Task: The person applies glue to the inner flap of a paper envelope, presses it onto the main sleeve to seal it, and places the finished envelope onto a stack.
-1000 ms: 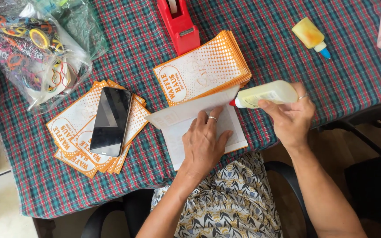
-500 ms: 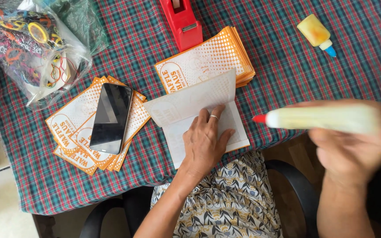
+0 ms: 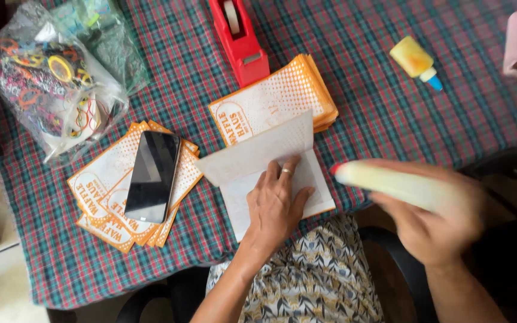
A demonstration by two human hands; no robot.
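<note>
Head view: my left hand [image 3: 274, 206] lies flat, fingers spread, pressing a white paper bag [image 3: 270, 173] with its flap raised at the table's [image 3: 390, 113] near edge. My right hand [image 3: 435, 218], blurred, is wrapped around a glue bottle [image 3: 390, 184], past that edge, red tip toward the bag.

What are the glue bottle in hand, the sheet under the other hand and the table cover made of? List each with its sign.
Glue bottle: likely soft plastic, pale and translucent, blurred.
Sheet: thin matte paper; its flap stands folded up.
Table cover: probably woven cloth, plaid, no gloss.
</note>
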